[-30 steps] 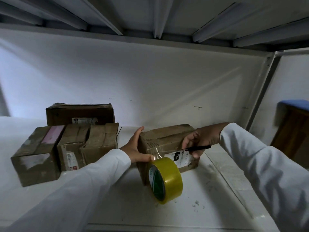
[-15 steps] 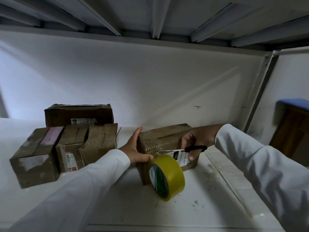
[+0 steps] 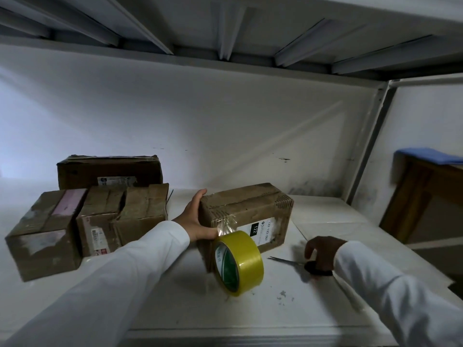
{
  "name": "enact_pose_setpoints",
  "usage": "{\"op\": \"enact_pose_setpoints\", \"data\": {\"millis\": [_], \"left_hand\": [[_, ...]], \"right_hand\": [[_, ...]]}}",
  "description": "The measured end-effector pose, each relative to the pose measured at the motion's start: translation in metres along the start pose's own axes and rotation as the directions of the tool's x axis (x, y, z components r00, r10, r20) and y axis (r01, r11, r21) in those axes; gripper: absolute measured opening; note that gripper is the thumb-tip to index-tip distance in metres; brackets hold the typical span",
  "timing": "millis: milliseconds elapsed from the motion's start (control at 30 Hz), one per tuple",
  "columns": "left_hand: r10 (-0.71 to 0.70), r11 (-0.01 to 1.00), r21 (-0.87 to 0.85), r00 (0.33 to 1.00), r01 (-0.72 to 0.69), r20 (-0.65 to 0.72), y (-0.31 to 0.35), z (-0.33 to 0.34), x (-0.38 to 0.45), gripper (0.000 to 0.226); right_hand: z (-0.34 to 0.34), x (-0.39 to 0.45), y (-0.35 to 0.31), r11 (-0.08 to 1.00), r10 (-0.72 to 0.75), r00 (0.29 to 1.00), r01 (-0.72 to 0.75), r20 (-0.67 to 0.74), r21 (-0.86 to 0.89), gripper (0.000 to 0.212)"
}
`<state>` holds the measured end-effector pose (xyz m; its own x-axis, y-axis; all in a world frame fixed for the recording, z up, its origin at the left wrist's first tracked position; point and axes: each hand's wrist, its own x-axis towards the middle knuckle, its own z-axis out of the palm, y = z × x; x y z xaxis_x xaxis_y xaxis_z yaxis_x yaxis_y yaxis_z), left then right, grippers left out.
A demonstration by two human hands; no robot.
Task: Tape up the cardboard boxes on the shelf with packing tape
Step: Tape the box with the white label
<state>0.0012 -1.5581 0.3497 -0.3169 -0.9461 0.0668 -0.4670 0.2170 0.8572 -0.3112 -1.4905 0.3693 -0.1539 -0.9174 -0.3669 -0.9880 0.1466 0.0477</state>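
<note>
box [image 3: 246, 216] mid-shelf, scissors [image 3: 300, 263] beside

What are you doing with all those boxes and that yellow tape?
A person is taping up cardboard boxes on a shelf. The left hand steadies the box with a strip of tape on its corner. The yellow tape roll stands in front of it. The right hand holds scissors low over the shelf.

Your white shelf [image 3: 175, 306] carries: four cardboard boxes [image 3: 100, 216] clustered at left of frame; one labelled box [image 3: 246, 216] at centre; scissors [image 3: 303, 264] at lower right, lying flat; scattered dark specks near the front.
</note>
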Motion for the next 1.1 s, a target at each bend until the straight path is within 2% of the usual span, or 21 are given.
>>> {"op": "enact_pose_setpoints", "data": {"millis": [100,133,200,233,267,300,333,367,400,467,533,633,767,900,967,1100], "left_hand": [[-0.008,1.000,0.006,1.000,0.008,-0.011,0.001,0.001,-0.001,0.135],[-0.013,1.000,0.007,1.000,0.013,-0.016,0.001,0.001,-0.002,0.134],[-0.023,1.000,0.008,0.999,0.023,-0.025,0.002,0.001,-0.002,0.129],[-0.027,1.000,0.008,0.999,0.028,-0.025,0.002,0.002,-0.002,0.128],[-0.028,1.000,0.013,0.999,0.028,-0.022,0.003,0.002,-0.002,0.127],[-0.028,0.999,0.016,0.999,0.028,-0.023,0.003,0.002,-0.002,0.128],[-0.028,1.000,0.012,0.999,0.029,-0.027,0.003,0.002,-0.002,0.129],[-0.032,0.999,0.004,0.999,0.032,-0.034,0.004,0.002,-0.002,0.129],[-0.038,0.999,-0.002,0.998,0.038,-0.045,0.004,0.003,-0.002,0.128],[-0.051,0.999,-0.002,0.996,0.051,-0.080,0.005,0.005,-0.004,0.125],[-0.057,0.998,0.001,0.992,0.057,-0.116,0.006,0.007,-0.006,0.125],[-0.045,0.999,0.001,0.990,0.045,-0.134,0.005,0.008,-0.007,0.123],[-0.037,0.999,0.031,0.986,0.043,-0.161,0.004,0.012,-0.007,0.113],[-0.101,0.993,-0.084,0.956,0.081,-0.275,-0.001,0.008,-0.011,0.109],[-0.105,0.992,-0.097,0.948,0.079,-0.300,-0.004,0.003,-0.013,0.108],[-0.098,0.990,0.084,0.982,0.113,-0.161,0.011,0.005,-0.017,0.118]], "right_hand": [[0.002,-0.001,-0.010,0.994,-0.002,1.000,0.004,0.022,-0.111,0.044],[-0.002,-0.004,-0.015,0.992,-0.021,1.000,0.019,-0.020,-0.129,0.042],[-0.007,-0.009,-0.030,0.999,-0.046,0.982,0.040,-0.182,-0.036,0.033],[-0.008,-0.012,-0.040,0.989,-0.081,0.968,0.108,-0.237,0.103,0.029],[-0.006,-0.015,-0.053,0.923,-0.141,0.959,0.217,-0.247,0.318,0.028],[-0.006,-0.021,-0.068,0.774,-0.209,0.953,0.300,-0.221,0.558,0.029],[-0.005,-0.027,-0.084,0.598,-0.277,0.946,0.307,-0.169,0.740,0.030],[-0.006,-0.029,-0.097,0.480,-0.316,0.941,0.271,-0.124,0.834,0.031],[-0.008,-0.030,-0.108,0.431,-0.320,0.942,0.235,-0.095,0.871,0.032],[-0.012,-0.032,-0.123,0.379,-0.300,0.951,0.189,-0.073,0.906,0.026],[-0.016,-0.033,-0.130,0.251,-0.360,0.932,0.143,-0.045,0.957,0.014],[-0.016,-0.033,-0.130,0.199,-0.435,0.901,0.102,-0.005,0.975,0.014],[-0.013,-0.030,-0.127,0.076,-0.392,0.920,0.022,0.010,0.997,0.014],[0.013,-0.033,-0.117,0.079,-0.307,0.941,-0.120,0.138,0.990,0.022],[0.017,-0.033,-0.108,0.053,-0.282,0.951,-0.114,0.125,0.992,0.030],[0.001,-0.034,-0.085,0.018,-0.199,0.979,-0.043,0.046,0.999,0.022]]}}
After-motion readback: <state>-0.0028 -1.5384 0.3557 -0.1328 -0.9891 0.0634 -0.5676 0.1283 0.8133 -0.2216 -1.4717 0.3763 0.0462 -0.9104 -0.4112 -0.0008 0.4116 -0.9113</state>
